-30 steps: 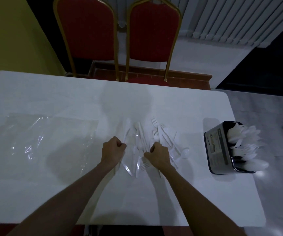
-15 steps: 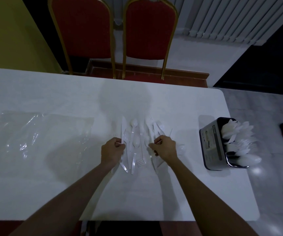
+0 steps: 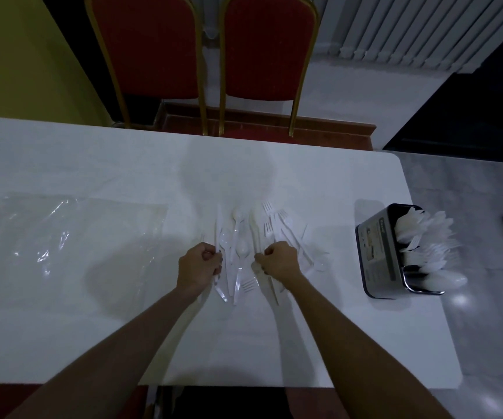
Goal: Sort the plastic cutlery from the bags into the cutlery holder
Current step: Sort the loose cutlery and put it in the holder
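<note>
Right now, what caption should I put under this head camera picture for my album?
Sorting time: the left hand and right hand grip loose cutlery on the table, holder at the right.

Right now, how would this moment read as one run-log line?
left hand: grips loose cutlery | right hand: grips loose cutlery | cutlery holder: part filled, right of hands | plastic bag: flat, left of hands
</note>
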